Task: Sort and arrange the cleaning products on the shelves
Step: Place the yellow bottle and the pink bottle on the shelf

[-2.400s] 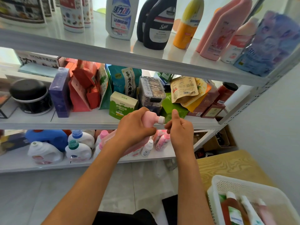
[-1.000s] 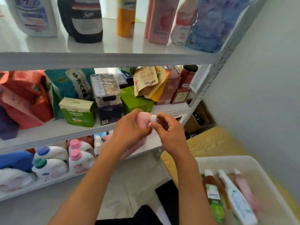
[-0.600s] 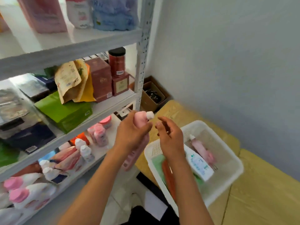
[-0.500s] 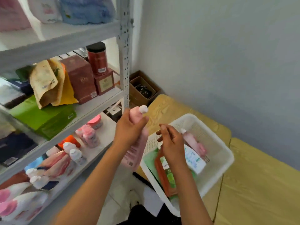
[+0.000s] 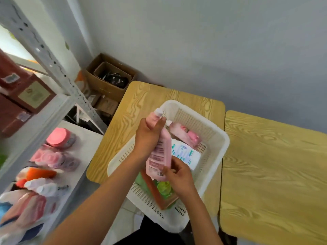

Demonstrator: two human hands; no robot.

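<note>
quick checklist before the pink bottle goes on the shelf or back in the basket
1. Left hand grips the pink bottle near its neck: ok.
2. Right hand holds the bottle's lower end: ok.
3. White cap seated on the bottle: cannot tell, blurred.
4. White basket lies wholly on the wooden table: not ok, its near end overhangs the edge.
5. Bare spot on the lower shelf near the pink-lidded jar: ok.
6. Label side readable: cannot tell.

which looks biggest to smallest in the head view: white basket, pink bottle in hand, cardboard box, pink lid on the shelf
1. white basket
2. cardboard box, though it lies farther off
3. pink bottle
4. pink lid
</note>
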